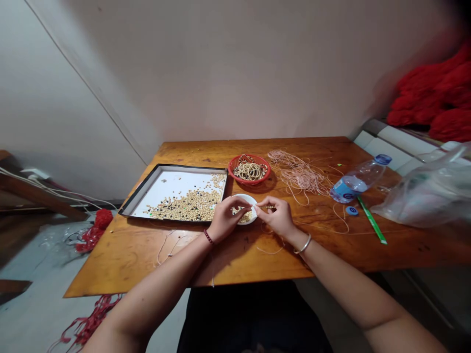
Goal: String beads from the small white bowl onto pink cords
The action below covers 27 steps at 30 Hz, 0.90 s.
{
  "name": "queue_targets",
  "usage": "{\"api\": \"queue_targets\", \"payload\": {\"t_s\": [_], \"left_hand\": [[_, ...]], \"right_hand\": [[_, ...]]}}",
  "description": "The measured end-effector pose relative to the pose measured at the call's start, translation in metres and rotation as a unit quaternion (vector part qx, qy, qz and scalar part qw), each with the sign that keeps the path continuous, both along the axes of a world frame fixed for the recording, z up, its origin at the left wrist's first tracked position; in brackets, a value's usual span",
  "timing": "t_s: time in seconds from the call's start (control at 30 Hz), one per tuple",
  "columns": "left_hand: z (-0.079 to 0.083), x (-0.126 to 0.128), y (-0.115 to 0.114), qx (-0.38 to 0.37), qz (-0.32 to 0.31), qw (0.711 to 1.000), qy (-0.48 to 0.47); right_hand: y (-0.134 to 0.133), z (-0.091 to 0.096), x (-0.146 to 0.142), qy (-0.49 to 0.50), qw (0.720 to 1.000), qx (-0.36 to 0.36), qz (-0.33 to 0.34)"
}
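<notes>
Our 2 hands meet above a small white dish of loose beads on a wooden table. The left hand is curled, its fingers closed on something too small for us to make out. The right hand pinches a short beaded cord, lying roughly level, its end toward the left fingertips. The dish sits nearer the left hand. Beside it, a black-edged tray holds scattered beads; behind, a red basket holds strung beads.
</notes>
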<state>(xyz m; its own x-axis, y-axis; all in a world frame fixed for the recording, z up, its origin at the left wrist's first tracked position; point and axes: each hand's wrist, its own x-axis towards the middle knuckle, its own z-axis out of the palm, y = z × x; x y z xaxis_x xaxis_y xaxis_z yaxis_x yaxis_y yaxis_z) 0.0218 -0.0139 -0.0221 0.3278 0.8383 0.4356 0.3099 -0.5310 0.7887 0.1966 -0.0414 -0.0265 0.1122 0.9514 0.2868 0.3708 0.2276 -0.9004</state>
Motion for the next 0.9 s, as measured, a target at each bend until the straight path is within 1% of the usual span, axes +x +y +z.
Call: {"api": "queue_targets", "payload": {"t_s": [0.07,0.2,0.33,0.47,0.63,0.8,0.9], "left_hand": [[-0.0008,0.0008,-0.0003,-0.004,-0.007,1.0,-0.003],[-0.0014,0.0013,0.0008,0.004,-0.013,1.0,-0.004],[0.0002,0.0003,0.0019,0.016,-0.006,1.0,0.003],[0.003,-0.0016,0.0009,0.016,-0.003,1.0,0.021],[0.0048,-0.0043,0.0,0.007,-0.006,1.0,0.026],[0.0068,-0.0062,0.0004,-0.01,-0.026,0.999,0.033],[0.0075,-0.006,0.0004,-0.02,-0.026,0.999,0.027]], "right_hand": [[-0.0014,0.0016,0.0009,-0.013,1.0,0.013,-0.002],[-0.001,0.0001,0.0001,-0.023,1.0,0.014,0.009],[0.0012,-0.003,-0.0003,-0.026,0.999,0.021,0.003],[0.0018,-0.0029,0.0007,-0.026,1.0,0.011,0.011],[0.0014,-0.0021,0.0006,-0.023,1.0,0.015,0.01],[0.004,-0.0047,0.0004,-0.041,0.999,0.017,0.018],[0.0056,-0.0064,0.0007,-0.046,0.998,0.02,0.024]]}}
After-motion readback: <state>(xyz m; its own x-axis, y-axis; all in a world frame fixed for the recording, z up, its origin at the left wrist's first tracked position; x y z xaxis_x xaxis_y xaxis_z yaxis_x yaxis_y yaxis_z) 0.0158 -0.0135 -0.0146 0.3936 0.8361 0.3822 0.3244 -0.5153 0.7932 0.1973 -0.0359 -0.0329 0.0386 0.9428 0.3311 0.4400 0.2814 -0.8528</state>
